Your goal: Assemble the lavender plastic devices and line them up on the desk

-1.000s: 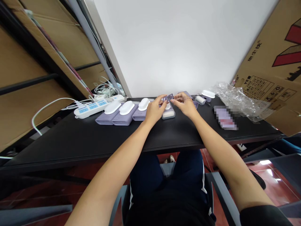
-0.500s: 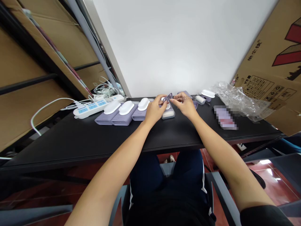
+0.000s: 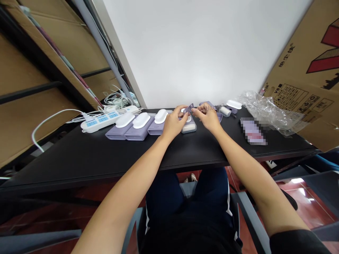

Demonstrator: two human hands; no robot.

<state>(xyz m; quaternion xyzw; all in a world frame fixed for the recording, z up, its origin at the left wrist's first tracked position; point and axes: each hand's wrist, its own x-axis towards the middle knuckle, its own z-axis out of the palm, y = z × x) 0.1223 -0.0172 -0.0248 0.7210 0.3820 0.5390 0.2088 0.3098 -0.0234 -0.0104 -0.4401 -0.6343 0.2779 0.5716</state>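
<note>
Head view — left hand [image 3: 176, 121], fingers pinched on a small purple part [image 3: 189, 108], held above the black table [image 3: 106, 155]. Right hand [image 3: 208, 116], fingers curled, fingertips at the same part, a dark coil [image 3: 211, 107] along its fingers. Three purple cases [image 3: 136, 132] with white oval tops, left of the hands — white power strip [image 3: 102, 121] beside them.

Just off the picture's centre toward two o'clock, the left hand [image 3: 173, 122] and right hand [image 3: 209, 118] partly cover what may be a purple piece [image 3: 189, 108], too small to tell. Pixels blur an item [image 3: 254, 132] at three o'clock. The edge crops the cardboard box [image 3: 304, 84] at two and the black sleeve [image 3: 290, 241] at four.
</note>
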